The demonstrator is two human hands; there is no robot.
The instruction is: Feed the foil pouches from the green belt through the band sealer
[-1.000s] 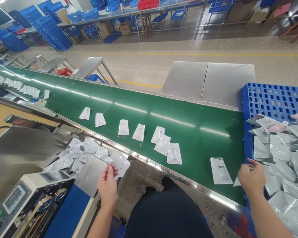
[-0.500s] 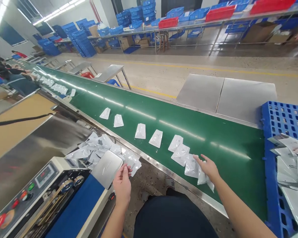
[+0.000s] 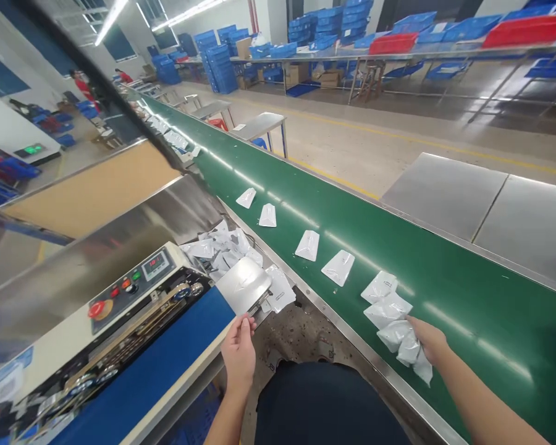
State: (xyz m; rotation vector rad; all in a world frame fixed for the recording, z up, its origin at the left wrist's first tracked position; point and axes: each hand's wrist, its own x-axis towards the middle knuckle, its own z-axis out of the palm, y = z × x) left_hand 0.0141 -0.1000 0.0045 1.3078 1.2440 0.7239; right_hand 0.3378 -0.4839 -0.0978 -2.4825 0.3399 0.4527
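Observation:
My right hand [image 3: 429, 341] is closed at the edge of a bunch of small white pouches [image 3: 393, 334] on the green conveyor belt [image 3: 449, 377]; its fingertips are partly hidden by the pouches. These pouches overlap in a short row, with another white pouch [image 3: 379, 286] at its far end. Thumb and fingers of my left hand [image 3: 240, 349] are pinched together, with nothing visible between them. That hand is just in front of a metal plate [image 3: 244, 284] at the end of the sealing machine [image 3: 139, 281]. Beyond the plate lies a heap of white pouches [image 3: 229, 247].
Several single pouches, among them one pouch [image 3: 307, 245], are spaced along the belt. A blue machine belt [image 3: 167, 364] runs at the lower left. Steel tables [image 3: 445, 191] stand across the conveyor. Blue bins [image 3: 220, 68] are stacked at the back. People are far left.
The view has turned left, and the blue crate at the right has left the picture. My right hand has gone from open fingers to closed on the pouches, bunching them. My left hand stays pinched.

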